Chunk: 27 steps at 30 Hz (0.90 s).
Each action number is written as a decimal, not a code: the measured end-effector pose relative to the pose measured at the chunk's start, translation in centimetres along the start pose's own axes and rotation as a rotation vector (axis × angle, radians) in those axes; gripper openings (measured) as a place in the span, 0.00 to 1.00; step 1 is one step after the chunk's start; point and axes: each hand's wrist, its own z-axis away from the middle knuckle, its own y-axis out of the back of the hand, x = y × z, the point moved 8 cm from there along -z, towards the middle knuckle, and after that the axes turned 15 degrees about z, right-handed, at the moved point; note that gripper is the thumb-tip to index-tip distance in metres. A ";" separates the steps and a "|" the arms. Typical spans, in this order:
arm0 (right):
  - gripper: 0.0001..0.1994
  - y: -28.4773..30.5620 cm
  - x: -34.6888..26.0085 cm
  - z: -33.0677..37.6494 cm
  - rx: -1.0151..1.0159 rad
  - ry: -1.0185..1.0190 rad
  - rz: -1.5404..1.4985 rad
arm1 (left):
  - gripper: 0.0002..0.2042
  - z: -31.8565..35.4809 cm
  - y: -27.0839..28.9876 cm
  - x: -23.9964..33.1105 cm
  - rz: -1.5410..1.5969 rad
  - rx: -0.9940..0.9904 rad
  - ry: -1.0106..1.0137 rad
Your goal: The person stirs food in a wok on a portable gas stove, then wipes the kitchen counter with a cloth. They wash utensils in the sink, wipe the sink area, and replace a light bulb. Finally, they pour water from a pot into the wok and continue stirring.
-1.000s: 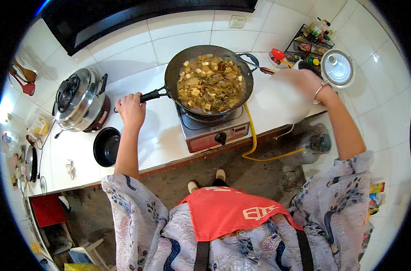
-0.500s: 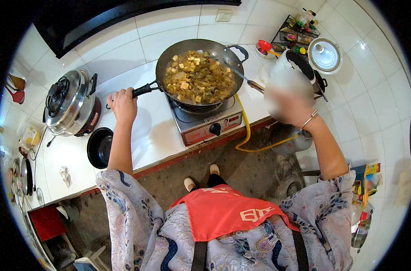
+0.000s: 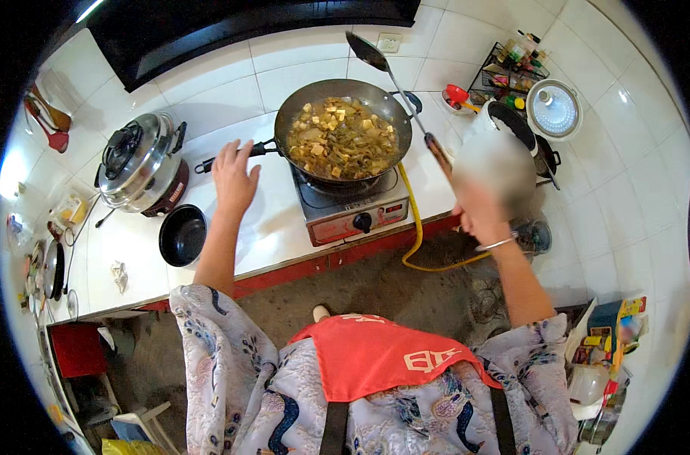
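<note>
My right hand grips the brown handle of a wok spatula. The spatula is lifted, its dark blade above and behind the wok's far rim. Over the wok's black side handle lies my left hand, open, fingers apart and not wrapped round it; whether it touches the handle I cannot tell. The dark wok sits on a portable gas stove. Inside the wok is a stew of tofu cubes and brownish shredded vegetables or noodles in broth.
A lidded steel electric pot and a black bowl stand left of the stove. A yellow gas hose hangs over the counter's front edge. At the right are a white pot, a round metal lid and a condiment rack.
The spatula has come up out of the stew, blade now above the wok's far side. My left hand has loosened from the wok handle, its fingers spreading. The view has shifted slightly.
</note>
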 end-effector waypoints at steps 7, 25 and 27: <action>0.18 -6.2 3.4 -0.1 -0.417 -0.079 -0.252 | 0.30 1.6 0.2 4.0 0.151 0.044 0.007; 0.16 -9.0 3.5 1.1 -0.337 0.107 -0.422 | 0.21 5.9 3.8 8.6 0.202 0.110 0.080; 0.16 -10.4 4.6 0.8 -0.550 -0.083 -0.428 | 0.17 6.1 4.0 8.2 0.250 0.112 0.115</action>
